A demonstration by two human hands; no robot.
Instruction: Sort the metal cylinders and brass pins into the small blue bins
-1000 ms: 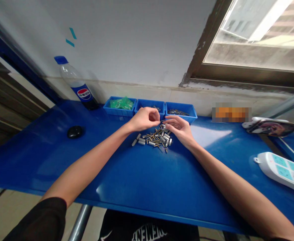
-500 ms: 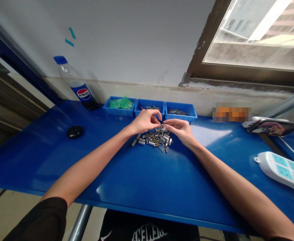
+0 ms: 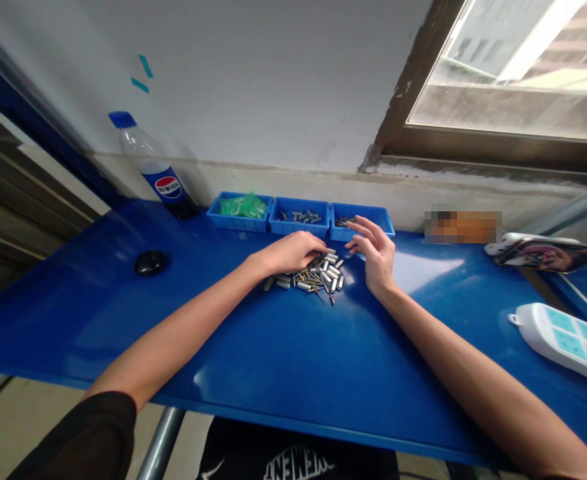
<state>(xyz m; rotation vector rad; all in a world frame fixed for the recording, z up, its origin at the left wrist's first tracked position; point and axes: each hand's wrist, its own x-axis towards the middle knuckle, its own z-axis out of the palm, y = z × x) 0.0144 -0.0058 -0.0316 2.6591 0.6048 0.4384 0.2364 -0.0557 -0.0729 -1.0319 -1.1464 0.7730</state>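
A mixed heap of silvery metal cylinders [image 3: 332,272] and thin brass-coloured pins [image 3: 314,281] lies on the blue table. My left hand [image 3: 298,252] rests over the heap's far left side, its fingers curled down and together among the pieces; what they grip, if anything, is hidden. To the right of the heap, my right hand [image 3: 377,252] is raised in front of the right-hand blue bin [image 3: 383,220]. Its fingers are apart and I see nothing between them.
Along the wall stand a blue bin [image 3: 253,226] with green plastic packets and a middle bin [image 3: 298,229] with metal cylinders; the right-hand one holds thin pins. A cola bottle [image 3: 166,187] and black mouse [image 3: 149,263] are left, a phone [image 3: 548,255] and power strip [image 3: 558,337] right.
My hands have parted from where they met above the heap. The left has lowered onto the pieces; the right has moved right and its fingers have spread. The middle bin's contents now show.
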